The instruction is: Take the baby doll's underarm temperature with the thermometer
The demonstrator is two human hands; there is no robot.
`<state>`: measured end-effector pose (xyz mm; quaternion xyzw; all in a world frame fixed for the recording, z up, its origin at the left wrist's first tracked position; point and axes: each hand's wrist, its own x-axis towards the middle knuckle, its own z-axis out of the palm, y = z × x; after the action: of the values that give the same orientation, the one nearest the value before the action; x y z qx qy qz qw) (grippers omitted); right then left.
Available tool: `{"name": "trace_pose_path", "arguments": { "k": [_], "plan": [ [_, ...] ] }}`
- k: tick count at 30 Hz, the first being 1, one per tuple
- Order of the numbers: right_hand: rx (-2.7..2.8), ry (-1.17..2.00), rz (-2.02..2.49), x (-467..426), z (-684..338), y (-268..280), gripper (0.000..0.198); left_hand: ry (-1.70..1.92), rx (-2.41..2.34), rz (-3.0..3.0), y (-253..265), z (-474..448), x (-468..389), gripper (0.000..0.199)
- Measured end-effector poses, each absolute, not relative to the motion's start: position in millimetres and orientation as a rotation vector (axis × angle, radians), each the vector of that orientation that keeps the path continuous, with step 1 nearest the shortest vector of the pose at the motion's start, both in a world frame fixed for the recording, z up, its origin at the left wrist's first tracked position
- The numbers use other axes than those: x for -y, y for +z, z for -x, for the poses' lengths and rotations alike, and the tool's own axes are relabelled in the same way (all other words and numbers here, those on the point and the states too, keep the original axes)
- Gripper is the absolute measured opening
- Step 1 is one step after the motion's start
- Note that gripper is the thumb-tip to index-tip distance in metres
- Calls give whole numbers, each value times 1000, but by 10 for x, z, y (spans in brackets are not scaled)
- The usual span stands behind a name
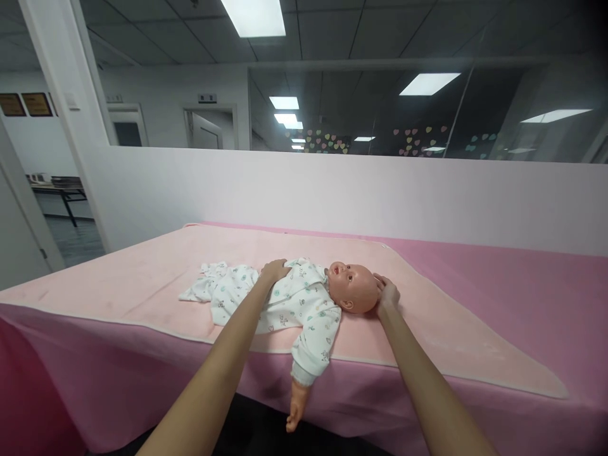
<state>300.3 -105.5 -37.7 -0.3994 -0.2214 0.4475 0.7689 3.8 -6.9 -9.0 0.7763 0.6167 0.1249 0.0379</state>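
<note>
A baby doll (352, 288) lies on its back on a peach mat (156, 272), its head to the right. It wears a white printed suit (304, 288), and the legs of the suit lie flat to the left. One doll arm (299, 402) hangs over the near edge of the table. Across the doll's belly rests my left hand (275, 271), open with the fingers laid on the cloth. At the crown of the doll's head, my right hand (388, 295) touches it with slightly bent, open fingers; some fingertips are hidden behind the head.
Pink cloth (522, 285) covers the table under the mat and drapes over the near edge. A white low wall (332, 190) with a window above it runs along the back. To the left, a doorway shows another table (61, 190).
</note>
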Motion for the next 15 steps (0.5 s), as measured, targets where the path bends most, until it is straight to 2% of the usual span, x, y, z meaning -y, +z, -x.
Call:
{"name": "trace_pose_path", "arguments": {
  "k": [4, 10, 15],
  "plan": [
    [562, 615, 948, 1083, -2945, -121, 17, 376, -1906, -2374, -90, -44, 93, 43],
    [1618, -222, 1311, 1423, -2365, 444, 26, 383, -1908, -2349, -84, -67, 128, 41],
    [2136, -586, 1521, 1488, -1834, 419, 29, 368, -1907, -2370, -75, -65, 137, 39]
  ]
}}
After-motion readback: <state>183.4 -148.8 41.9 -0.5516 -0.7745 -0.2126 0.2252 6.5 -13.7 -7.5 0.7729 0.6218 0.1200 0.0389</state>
